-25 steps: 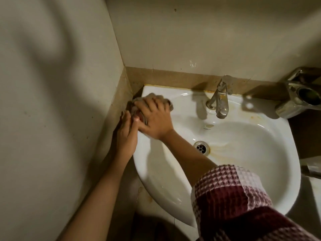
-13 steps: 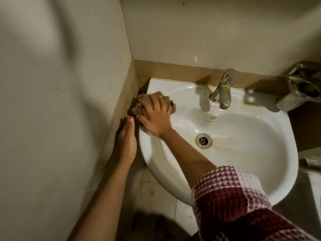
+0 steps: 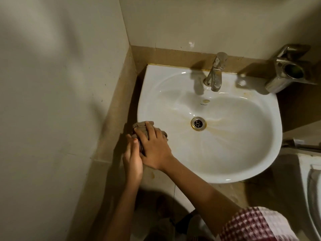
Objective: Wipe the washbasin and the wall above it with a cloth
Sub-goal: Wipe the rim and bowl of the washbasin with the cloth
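A white washbasin (image 3: 243, 164) is fixed in the corner, with yellowish stains around its drain (image 3: 198, 123). A crumpled brownish cloth (image 3: 141, 125) lies on the basin's left rim. My right hand (image 3: 152, 146) presses flat on top of the cloth and covers most of it. My left hand (image 3: 132, 160) sits against the outer left edge of the rim, fingers straight, touching my right hand and the cloth's edge. The pale wall above the basin (image 3: 208, 23) shows a few small marks.
A metal tap (image 3: 215, 75) stands at the basin's back. A metal holder (image 3: 286, 73) is mounted at the right. A brown tile band (image 3: 118, 119) runs along both walls. The left wall stands close to the basin. A white fixture (image 3: 311, 188) sits at the lower right.
My right hand has slid the cloth along the left rim from near the back corner toward the front. My left hand followed along the outer edge and now touches the right.
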Action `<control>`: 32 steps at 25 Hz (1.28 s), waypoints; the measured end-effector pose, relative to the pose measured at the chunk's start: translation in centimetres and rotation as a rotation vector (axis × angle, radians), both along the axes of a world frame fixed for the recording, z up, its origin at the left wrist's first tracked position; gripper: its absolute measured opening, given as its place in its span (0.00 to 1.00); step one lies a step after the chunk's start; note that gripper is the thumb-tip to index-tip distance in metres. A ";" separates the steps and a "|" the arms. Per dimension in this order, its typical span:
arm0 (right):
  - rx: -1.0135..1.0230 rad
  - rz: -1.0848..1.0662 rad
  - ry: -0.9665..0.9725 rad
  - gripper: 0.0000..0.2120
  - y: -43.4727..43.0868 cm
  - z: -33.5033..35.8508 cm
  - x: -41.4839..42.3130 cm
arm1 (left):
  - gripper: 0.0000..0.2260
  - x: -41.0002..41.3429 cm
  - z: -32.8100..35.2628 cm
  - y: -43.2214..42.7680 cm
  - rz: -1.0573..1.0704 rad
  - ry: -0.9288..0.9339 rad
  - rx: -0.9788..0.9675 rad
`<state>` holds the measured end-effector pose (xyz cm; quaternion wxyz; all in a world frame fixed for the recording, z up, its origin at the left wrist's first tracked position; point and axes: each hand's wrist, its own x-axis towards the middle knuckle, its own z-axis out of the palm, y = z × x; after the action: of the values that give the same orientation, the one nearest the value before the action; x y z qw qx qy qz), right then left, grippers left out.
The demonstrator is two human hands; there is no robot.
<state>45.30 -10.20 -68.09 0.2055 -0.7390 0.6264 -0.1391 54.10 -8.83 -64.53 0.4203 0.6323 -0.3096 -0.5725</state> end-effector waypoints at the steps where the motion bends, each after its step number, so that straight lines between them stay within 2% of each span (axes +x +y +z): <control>1: 0.001 -0.018 0.009 0.31 -0.8 0.0 0.3 | 0.20 0.0 0.1 -0.5 -0.021 -0.025 -0.020; 3: 0.038 -0.095 0.020 0.30 -3.6 0.6 1.5 | 0.20 0.2 0.2 -2.2 -0.075 -0.137 -0.078; 7: 0.149 -0.210 -0.009 0.34 -6.8 1.8 2.5 | 0.25 1.0 -0.5 -4.7 -0.281 -0.518 -0.119; 10: 0.134 -0.183 -0.057 0.36 -3.6 0.3 1.7 | 0.25 0.6 -0.2 -3.1 -0.268 -0.520 -0.136; 13: 0.107 -0.109 -0.055 0.42 1.2 -1.1 -1.1 | 0.22 -1.1 0.3 -0.4 -0.268 -0.513 -0.140; 17: 0.130 -0.093 -0.016 0.44 6.3 -1.3 -5.1 | 0.22 -3.0 0.6 1.3 -0.417 -0.559 -0.146; 19: 0.180 -0.128 -0.074 0.42 5.1 -1.5 -4.8 | 0.23 -3.2 0.7 0.3 -0.455 -0.593 -0.175; 22: 0.267 -0.182 -0.297 0.38 -1.2 -2.7 -2.3 | 0.22 -2.9 1.2 -2.8 -0.475 -0.680 -0.222; 27: 0.178 -0.434 -0.515 0.33 -9.4 -4.0 -1.4 | 0.23 -2.6 0.5 -10.1 -0.626 -0.978 -0.283; 29: 0.141 -0.443 -0.517 0.33 -10.1 -4.4 -1.7 | 0.23 -3.1 0.1 -11.5 -0.678 -1.053 -0.322; 32: 0.144 -0.332 -0.355 0.32 -6.9 -5.8 -3.9 | 0.22 -4.1 0.3 -10.8 -0.731 -1.126 -0.349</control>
<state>41.43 -17.13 -73.87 0.3388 -0.5735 0.7015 -0.2534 49.96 -19.66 -64.27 0.0715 0.6115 -0.7612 -0.2040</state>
